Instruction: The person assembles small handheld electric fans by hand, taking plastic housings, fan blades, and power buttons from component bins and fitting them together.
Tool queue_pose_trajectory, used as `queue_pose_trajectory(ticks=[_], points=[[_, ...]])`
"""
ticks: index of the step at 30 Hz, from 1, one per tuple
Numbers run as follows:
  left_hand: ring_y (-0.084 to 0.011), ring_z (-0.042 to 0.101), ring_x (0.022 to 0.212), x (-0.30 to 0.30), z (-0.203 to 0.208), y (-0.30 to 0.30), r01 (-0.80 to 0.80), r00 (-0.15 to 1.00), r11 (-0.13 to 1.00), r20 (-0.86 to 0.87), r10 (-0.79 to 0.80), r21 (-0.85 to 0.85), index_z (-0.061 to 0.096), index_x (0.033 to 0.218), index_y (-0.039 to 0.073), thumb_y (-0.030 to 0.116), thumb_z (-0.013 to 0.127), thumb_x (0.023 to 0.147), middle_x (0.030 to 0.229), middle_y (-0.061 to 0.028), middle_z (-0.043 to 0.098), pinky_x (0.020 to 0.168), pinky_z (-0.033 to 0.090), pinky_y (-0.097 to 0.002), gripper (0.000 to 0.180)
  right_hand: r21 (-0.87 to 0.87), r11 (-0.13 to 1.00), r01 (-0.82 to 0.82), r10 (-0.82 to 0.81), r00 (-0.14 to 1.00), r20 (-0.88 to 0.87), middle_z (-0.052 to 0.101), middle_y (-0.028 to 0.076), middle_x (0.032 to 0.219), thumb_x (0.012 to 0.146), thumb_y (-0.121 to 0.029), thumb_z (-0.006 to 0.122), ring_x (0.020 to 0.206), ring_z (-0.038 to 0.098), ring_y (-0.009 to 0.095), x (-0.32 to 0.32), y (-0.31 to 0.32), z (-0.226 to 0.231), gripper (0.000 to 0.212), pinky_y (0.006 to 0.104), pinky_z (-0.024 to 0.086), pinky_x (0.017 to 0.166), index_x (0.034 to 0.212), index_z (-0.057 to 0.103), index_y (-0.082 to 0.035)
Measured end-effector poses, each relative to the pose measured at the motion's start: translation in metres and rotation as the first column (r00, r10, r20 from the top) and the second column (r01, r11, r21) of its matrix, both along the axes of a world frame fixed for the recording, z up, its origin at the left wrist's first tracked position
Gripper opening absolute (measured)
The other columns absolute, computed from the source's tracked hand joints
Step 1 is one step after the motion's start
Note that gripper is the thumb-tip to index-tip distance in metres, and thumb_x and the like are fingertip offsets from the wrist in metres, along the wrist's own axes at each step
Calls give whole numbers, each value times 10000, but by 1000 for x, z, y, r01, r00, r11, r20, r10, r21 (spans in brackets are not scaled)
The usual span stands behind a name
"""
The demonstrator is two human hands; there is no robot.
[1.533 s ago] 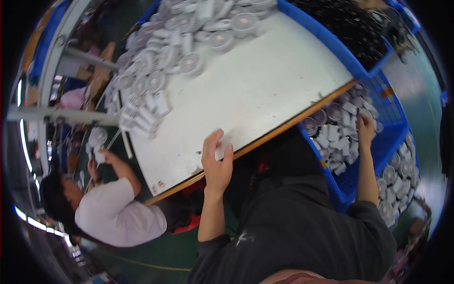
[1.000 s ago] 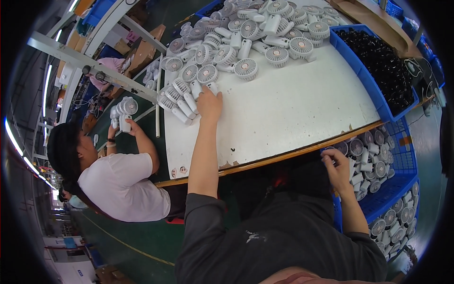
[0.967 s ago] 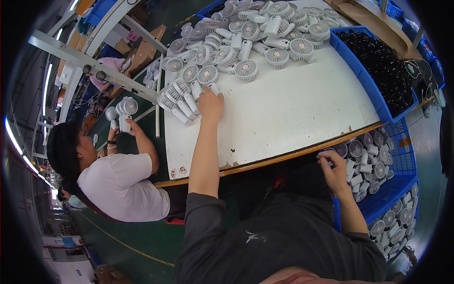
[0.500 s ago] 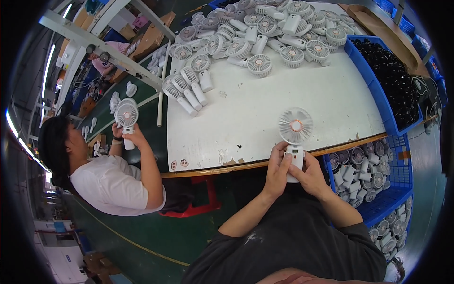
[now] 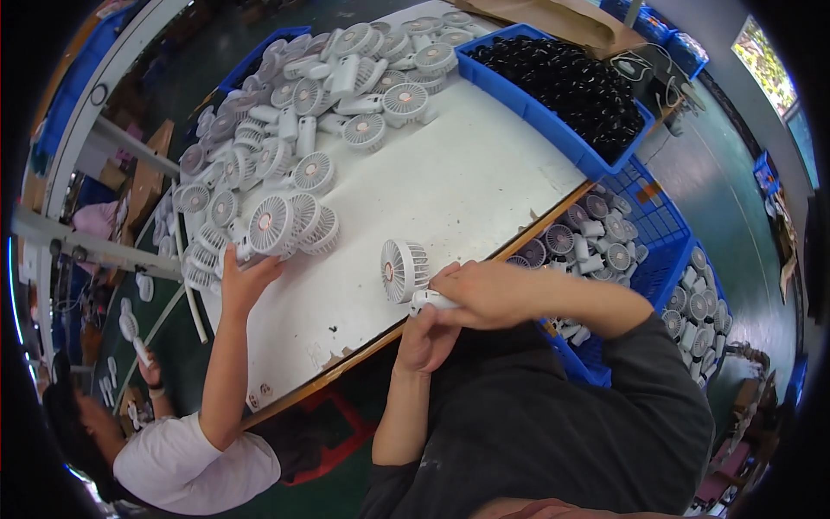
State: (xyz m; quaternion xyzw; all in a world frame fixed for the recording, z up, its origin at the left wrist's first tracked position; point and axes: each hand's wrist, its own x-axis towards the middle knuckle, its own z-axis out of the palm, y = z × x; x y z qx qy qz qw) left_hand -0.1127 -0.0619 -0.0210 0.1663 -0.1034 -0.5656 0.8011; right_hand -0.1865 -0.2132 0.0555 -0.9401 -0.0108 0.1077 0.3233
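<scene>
We held a white handheld fan [image 5: 406, 275] at the counter [image 5: 484, 182] edge; our left hand [image 5: 425, 336] gripped its handle from below; our right hand [image 5: 486, 292] closed over the handle's top; a co-worker's hand [image 5: 246, 278] held another fan [image 5: 270, 225].

One white handheld fan [image 5: 405, 270], held at the near edge of the white surface [image 5: 467, 186]. Round grilled head with a pale orange hub, turned on its side, face toward the person's left. Its short white handle [image 5: 430, 301] points right and is mostly covered by both hands; the left hand [image 5: 428, 333] is below, the right hand [image 5: 486, 292] over it.
</scene>
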Motion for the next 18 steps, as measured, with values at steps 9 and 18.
queue_pose_trajectory(ticks=[9, 18], points=[[-252, 663, 964, 22, 3, 19, 8, 905, 992, 422, -60, 126, 563, 1189, -27, -41, 646, 868, 990, -150, 658, 822, 604, -436, 332, -270, 569, 777, -625, 622, 472, 698, 199, 973, 808, -49, 630, 912, 682, 319, -12, -316, -12, 265, 371, 539, 834, 1059, 672, 22], [-229, 667, 901, 25, -5, 29, -127, 909, 955, 418, 4, 268, 567, 1134, -28, -40, 644, 862, 943, -145, 651, 714, 628, -400, 283, -272, 572, 774, -727, 632, 267, 659, 209, 1167, 774, -78, 699, 1079, 640, 346, 0, -373, -59, 356, 387, 513, 937, 1124, 684, -16]])
